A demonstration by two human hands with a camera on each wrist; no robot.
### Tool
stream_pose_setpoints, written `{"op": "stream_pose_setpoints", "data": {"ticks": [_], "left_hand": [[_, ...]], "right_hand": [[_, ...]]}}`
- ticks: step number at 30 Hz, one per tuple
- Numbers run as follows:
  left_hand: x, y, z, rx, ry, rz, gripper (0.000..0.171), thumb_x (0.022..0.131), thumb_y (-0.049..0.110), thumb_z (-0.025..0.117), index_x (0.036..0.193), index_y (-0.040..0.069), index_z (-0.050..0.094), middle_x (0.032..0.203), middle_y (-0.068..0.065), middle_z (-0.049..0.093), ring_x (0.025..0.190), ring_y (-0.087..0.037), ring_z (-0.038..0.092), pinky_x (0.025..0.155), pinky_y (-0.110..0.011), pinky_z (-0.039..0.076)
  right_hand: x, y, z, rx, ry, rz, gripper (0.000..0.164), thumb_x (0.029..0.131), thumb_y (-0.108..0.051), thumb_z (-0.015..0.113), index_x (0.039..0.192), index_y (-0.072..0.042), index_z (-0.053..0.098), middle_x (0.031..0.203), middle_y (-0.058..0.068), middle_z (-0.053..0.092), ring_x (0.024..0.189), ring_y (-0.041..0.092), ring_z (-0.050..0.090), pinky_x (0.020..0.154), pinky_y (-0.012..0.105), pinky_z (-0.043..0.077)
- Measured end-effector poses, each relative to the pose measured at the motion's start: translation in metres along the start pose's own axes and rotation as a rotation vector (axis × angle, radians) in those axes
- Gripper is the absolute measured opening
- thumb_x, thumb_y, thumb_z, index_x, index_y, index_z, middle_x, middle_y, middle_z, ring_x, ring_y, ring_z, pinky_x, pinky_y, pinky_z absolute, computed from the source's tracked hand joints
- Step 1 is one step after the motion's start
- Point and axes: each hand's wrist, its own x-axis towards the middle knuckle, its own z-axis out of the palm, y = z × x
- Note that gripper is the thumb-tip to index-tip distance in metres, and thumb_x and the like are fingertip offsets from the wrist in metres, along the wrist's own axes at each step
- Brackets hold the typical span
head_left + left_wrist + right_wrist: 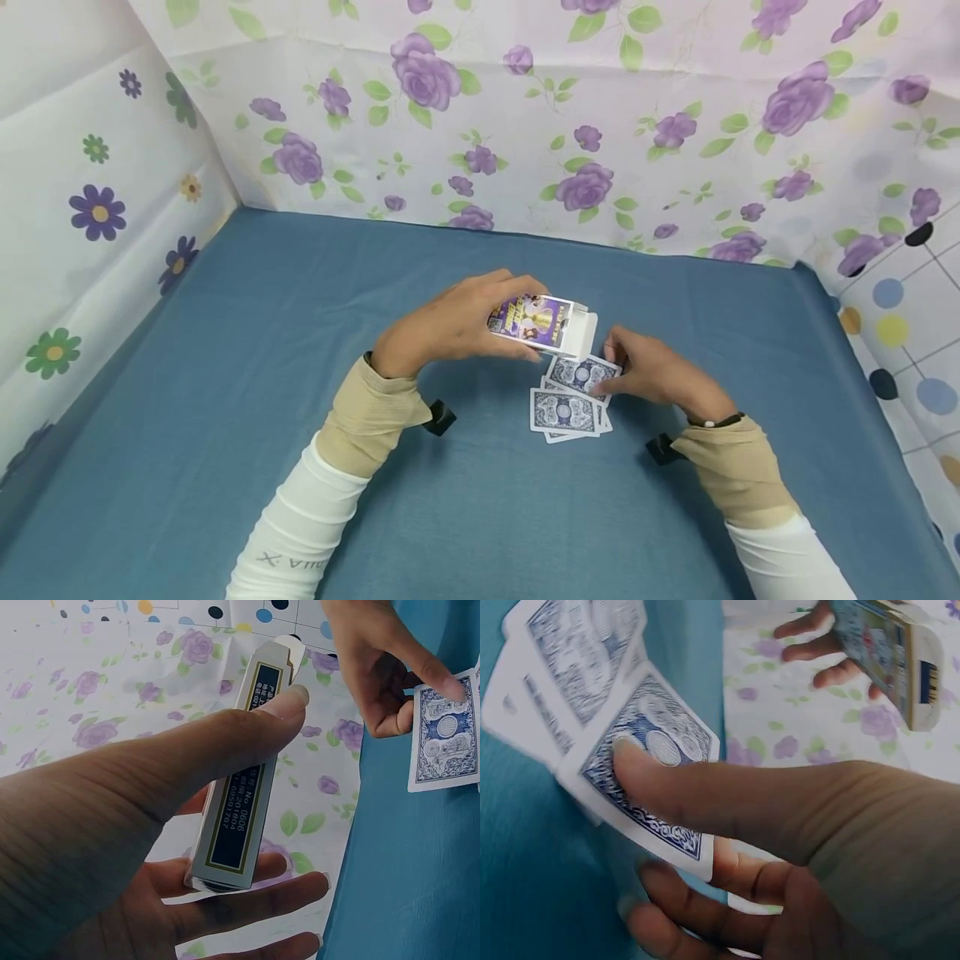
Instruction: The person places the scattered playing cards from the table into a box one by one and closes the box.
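Held card: blue-and-white patterned back up [582, 375], at the right side of the card pile, overlapping it in the head view; whether it touches the cards beneath I cannot tell.
Right hand: [654, 372] thumb on the card's back, fingers curled under, so the card is pinched between them.
Card pile: [564, 412] several loose cards with the same backs, fanned unevenly on the counter, below the box's open end in the head view.
Card box: [534, 320] purple front with a gold cup; aloft, its white flap open towards the right hand; a dark side panel reads "No 0606".
Left hand: [468, 321] thumb along 1 narrow side of the box, fingers spread behind; the gap is box-wide and the box is gripped.
Counter: [480, 517] blue cloth, lightly creased.
Backdrop: [450, 125] white with purple roses; 1 dotted sheet [922, 333] at the right.
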Motion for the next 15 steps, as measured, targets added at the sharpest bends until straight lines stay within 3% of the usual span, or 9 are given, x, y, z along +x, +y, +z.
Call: {"op": "stream_pose_setpoints", "data": {"ticks": [5,8,10,15], "left_hand": [[0.0,0.0,0.0,-0.016,0.006,0.001,0.068,0.078,0.046,0.08,0.137,0.026,0.054,0.1,0.002,0.052,0.084,-0.013,0.051,0.068,-0.028,0.046],[0.0,-0.001,-0.001,-0.019,0.01,0.006,0.066,0.078,0.045,0.08,0.136,0.025,0.055,0.1,0.001,0.052,0.084,-0.014,0.051,0.068,-0.028,0.047],[-0.001,-0.001,-0.001,-0.022,0.012,0.007,0.067,0.078,0.044,0.08,0.136,0.024,0.055,0.1,0.001,0.052,0.085,-0.014,0.051,0.068,-0.029,0.047],[-0.001,-0.003,-0.001,-0.016,0.018,0.004,0.067,0.078,0.045,0.08,0.136,0.024,0.055,0.1,0.0,0.053,0.085,-0.015,0.051,0.069,-0.029,0.047]], "right_hand": [[-0.005,0.005,-0.012,0.247,-0.132,-0.108,0.028,0.09,-0.016,0.071,0.098,-0.002,0.049,0.086,0.013,0.06,0.072,0.027,0.061,0.067,0.043,0.052],[-0.012,0.008,-0.025,0.336,-0.175,-0.151,0.022,0.094,-0.016,0.065,0.105,-0.001,0.053,0.096,0.017,0.065,0.074,0.03,0.066,0.068,0.046,0.055],[-0.019,0.008,-0.037,0.346,-0.137,-0.171,0.021,0.097,-0.017,0.062,0.109,-0.002,0.056,0.097,0.017,0.065,0.072,0.029,0.067,0.067,0.044,0.055],[-0.041,0.001,-0.063,0.333,0.062,-0.187,0.022,0.1,-0.019,0.057,0.116,-0.005,0.055,0.089,0.018,0.065,0.066,0.028,0.067,0.056,0.034,0.05]]}}
